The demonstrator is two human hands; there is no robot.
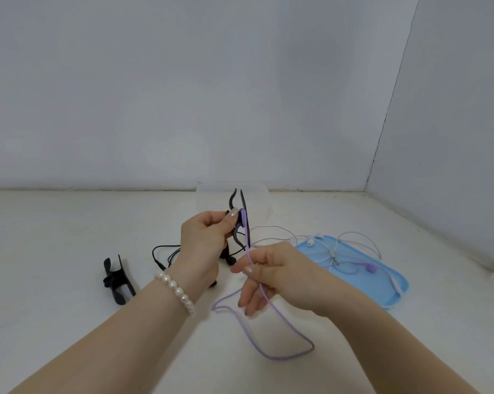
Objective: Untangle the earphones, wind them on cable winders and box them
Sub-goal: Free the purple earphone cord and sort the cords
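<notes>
- A loop of purple earphone cable (279, 336) lay nearest on the white surface (55, 237).
- The right hand (271, 274) pinched this cable between thumb and fingers, its grip closed on it.
- The left hand (206, 237), a pearl bracelet (175, 291) at its wrist, held a black cable winder (244, 220) upright; the cable's purple end sat against the winder.
- A second black winder (119, 280) lay to the left.
- Black earphones (166, 254) lay behind the left hand.
- White earphones (350, 245) and a purple earbud (370, 268) rested on a blue tray (393, 294) to the right.
- A clear box (260, 200) stood farthest, by the wall.
</notes>
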